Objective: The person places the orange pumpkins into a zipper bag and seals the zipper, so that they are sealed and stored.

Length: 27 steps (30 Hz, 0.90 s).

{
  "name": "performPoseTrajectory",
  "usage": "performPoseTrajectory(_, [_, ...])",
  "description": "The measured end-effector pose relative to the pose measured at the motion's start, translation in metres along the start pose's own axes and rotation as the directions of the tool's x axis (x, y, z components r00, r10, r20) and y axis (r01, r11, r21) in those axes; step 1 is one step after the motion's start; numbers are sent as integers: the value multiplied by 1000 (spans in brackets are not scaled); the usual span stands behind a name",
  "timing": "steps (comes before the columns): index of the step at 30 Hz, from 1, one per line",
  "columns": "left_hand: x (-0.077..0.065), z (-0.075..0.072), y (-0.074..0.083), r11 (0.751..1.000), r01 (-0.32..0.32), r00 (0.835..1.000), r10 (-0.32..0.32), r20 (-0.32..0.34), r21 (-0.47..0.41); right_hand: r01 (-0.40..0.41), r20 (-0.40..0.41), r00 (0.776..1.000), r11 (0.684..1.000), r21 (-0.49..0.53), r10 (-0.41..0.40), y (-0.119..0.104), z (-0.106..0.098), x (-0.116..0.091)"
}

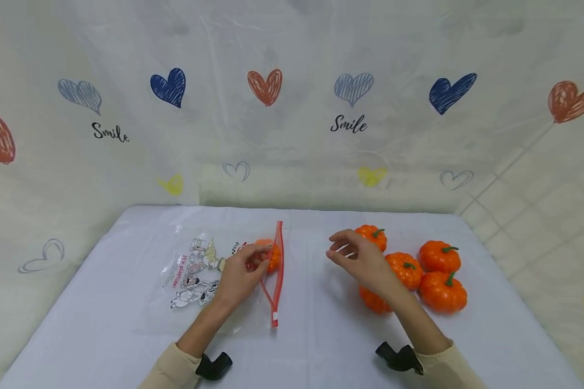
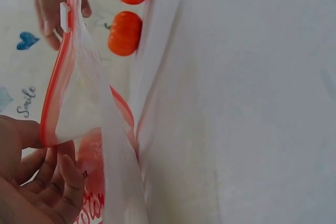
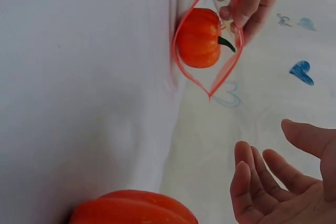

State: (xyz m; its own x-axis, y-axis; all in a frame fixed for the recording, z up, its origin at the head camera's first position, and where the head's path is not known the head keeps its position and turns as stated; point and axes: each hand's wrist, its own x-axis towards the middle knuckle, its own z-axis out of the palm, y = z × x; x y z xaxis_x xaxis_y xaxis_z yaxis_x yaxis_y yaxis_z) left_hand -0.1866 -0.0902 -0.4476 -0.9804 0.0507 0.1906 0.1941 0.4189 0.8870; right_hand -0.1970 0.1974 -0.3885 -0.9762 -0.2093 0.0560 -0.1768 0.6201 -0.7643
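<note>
Left hand (image 1: 242,274): extended forward over zipper bag (image 1: 194,275); grip clamped, thumb and fingers pinching its red rim (image 1: 280,265).
Right hand (image 1: 362,260): raised above counter (image 1: 316,346), near five orange pumpkins (image 1: 405,271); grip apart, fingers loosely curved.
Bag position: on counter, mouth parted, one pumpkin (image 3: 197,40) inside.

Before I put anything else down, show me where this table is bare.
The table is bare between the bag's red mouth and the right hand, down between the black wrist pieces, left of the bag, and from the five loose pumpkins to its right edge. It's crowded among those pumpkins and at the bag, where the left hand holds it.
</note>
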Motion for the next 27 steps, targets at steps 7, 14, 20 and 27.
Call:
performPoseTrajectory(7, [1, -1, 0, 1000, -7, 1000, 7, -4, -3, 7, -29, 1000, 999, -40, -8, 5, -17, -7])
performPoseTrajectory(14, [1, -1, -2, 1000, -27, 999, 27, -19, 10, -34, 7, 999, 996, -78, 35, 9, -33, -16])
performPoseTrajectory(20, [2, -2, -2, 1000, -29, 999, 29, -22, 2, -17, 74, 997, 986, -167, 30, 18, -42, -20])
performPoseTrajectory(27, [1, -2, -1, 1000, -4, 1000, 4, -18, -1, -35, 79, 995, 978, -206, 52, 25, -51, -25])
